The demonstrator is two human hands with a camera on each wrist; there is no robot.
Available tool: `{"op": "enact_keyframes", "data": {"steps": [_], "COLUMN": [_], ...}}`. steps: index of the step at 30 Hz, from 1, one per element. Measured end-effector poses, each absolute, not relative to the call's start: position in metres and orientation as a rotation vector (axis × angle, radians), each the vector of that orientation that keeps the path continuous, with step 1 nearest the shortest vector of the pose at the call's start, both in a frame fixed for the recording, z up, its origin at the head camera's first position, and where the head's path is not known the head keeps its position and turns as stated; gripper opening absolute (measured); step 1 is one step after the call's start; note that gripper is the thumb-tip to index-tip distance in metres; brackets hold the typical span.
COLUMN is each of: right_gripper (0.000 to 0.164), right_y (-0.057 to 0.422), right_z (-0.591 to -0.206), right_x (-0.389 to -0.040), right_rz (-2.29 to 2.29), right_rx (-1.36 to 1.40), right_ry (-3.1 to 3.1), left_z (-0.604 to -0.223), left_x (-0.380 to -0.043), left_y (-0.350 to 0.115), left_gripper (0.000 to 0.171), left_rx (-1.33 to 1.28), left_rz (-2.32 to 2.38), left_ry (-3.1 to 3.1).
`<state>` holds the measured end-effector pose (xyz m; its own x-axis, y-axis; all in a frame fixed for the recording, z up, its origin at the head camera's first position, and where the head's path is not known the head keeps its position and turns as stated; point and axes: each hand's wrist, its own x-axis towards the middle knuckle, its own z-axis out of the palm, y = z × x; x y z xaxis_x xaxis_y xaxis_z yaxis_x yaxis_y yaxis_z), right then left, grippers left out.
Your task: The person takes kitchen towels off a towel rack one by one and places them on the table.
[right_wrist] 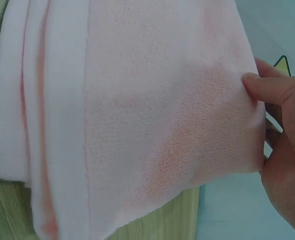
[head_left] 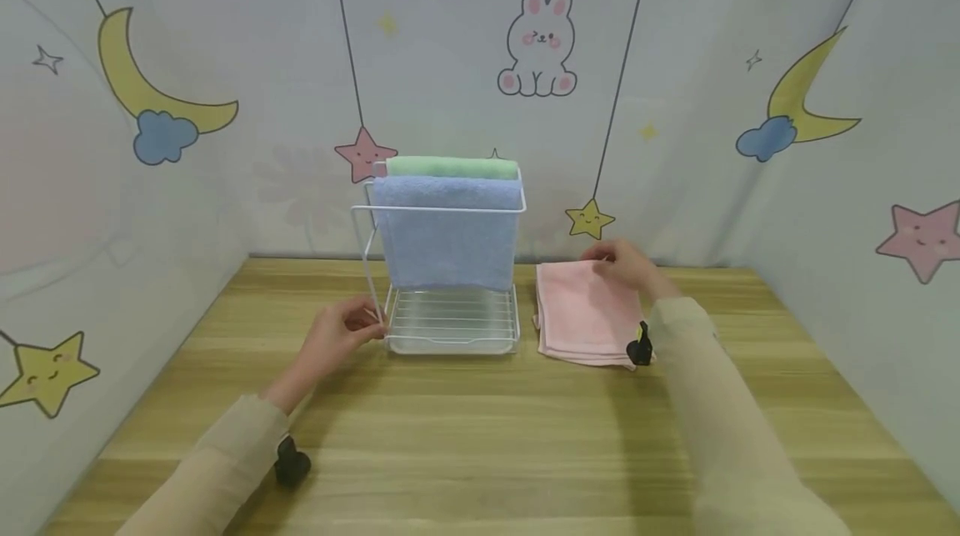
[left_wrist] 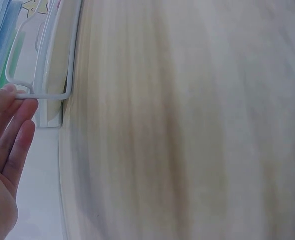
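Note:
A white wire towel rack (head_left: 438, 209) with a tray at its base stands on the table. Over its bars hang a blue towel (head_left: 450, 236) and, behind it, a green towel (head_left: 452, 167). My left hand (head_left: 341, 336) pinches the rack's wire at the lower left; in the left wrist view thumb and fingertips meet on the white wire (left_wrist: 47, 96). To the right of the rack lies a folded pink towel (head_left: 585, 311). My right hand (head_left: 626, 265) pinches its far right edge, thumb on top and fingers underneath, as the right wrist view shows.
The wooden table (head_left: 465, 436) ends at a patterned wall (head_left: 450, 86) close behind the rack and the pink towel. Side walls stand at left and right. A small black device (head_left: 291, 463) sits at the left cuff, another (head_left: 640, 346) at the right.

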<state>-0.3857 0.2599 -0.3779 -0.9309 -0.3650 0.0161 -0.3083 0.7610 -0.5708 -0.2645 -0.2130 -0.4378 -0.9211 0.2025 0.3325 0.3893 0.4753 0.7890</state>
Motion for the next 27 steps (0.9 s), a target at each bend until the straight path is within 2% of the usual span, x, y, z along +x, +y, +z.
{"op": "enact_keyframes", "data": {"steps": [5,27], "right_gripper": [0.032,0.034], "right_y": [0.2621,0.2667], "right_z": [-0.3794,-0.3857], "right_x": [-0.3859,-0.3886], "right_rz": [-0.886,-0.855], "right_rx": [-0.578,-0.631], "right_ry": [2.841,2.832], "left_z": [-0.4364,-0.4350], "left_x": [-0.2640,-0.2629], "left_y": [-0.2132,-0.2128], "left_gripper": [0.017,0.016], "left_rx": [-0.512,-0.507], "left_rz": [-1.416,-1.418], "left_ry": [-2.532,-2.518]}}
